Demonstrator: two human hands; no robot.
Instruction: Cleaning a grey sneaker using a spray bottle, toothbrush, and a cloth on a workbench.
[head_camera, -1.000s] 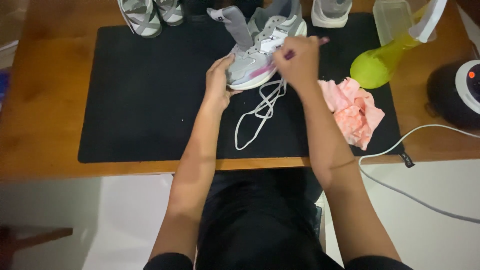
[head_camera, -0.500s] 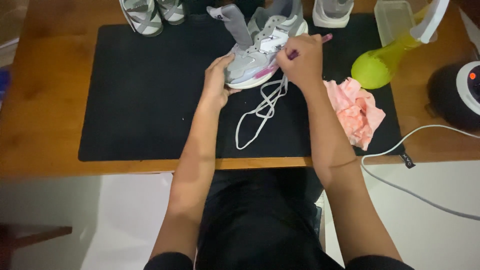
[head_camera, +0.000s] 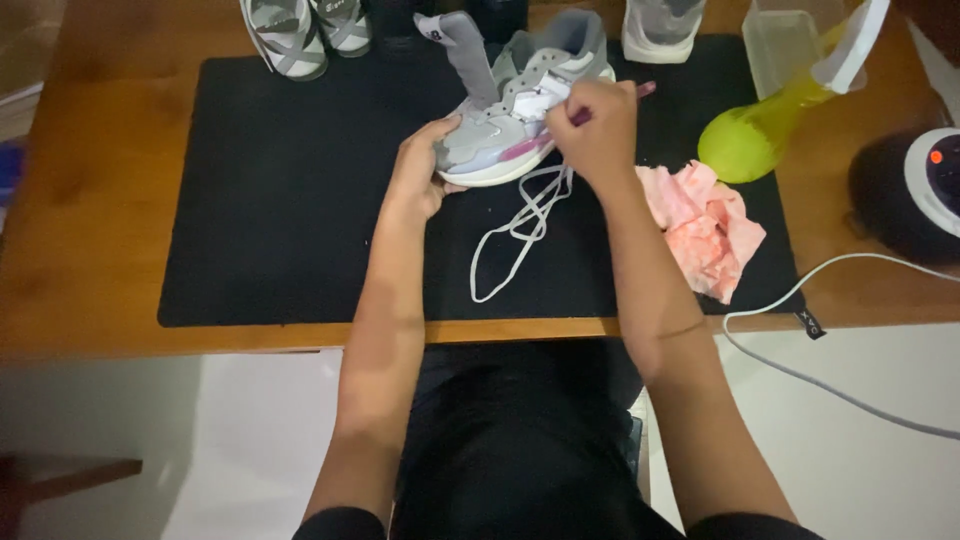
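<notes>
A grey and white sneaker (head_camera: 520, 110) sat on a black mat (head_camera: 280, 200) on a brown wooden table (head_camera: 90, 200). The shoe lay slanted. Its long side ran from the lower left up to the upper right. One end sat by the left hand and the other end pointed up and away toward the far right. I could not tell for sure which end was the toe. Its grey tongue (head_camera: 468, 50) stuck up and leaned to the left.

The left hand (head_camera: 425, 170) was curled around the near end of the shoe and held it steady. The right hand (head_camera: 598, 130) was closed in a loose fist on top of the shoe. It pinched a thin pink stick (head_camera: 640, 92) that poked out to the right. The fingers were down by the lace holes.

A long white lace (head_camera: 515, 240) hung from the shoe. It lay in loose loops on the mat, just in front of the shoe and between the two arms.

A crumpled pink cloth (head_camera: 705, 225) lay on the mat just beside the right arm. A yellow-green bottle (head_camera: 750, 140) leaned near the far right corner of the mat. A clear box (head_camera: 785, 40) stood behind it. More grey shoes (head_camera: 300, 30) stood along the far edge. A white cord (head_camera: 800, 300) ran off the table on the right.
</notes>
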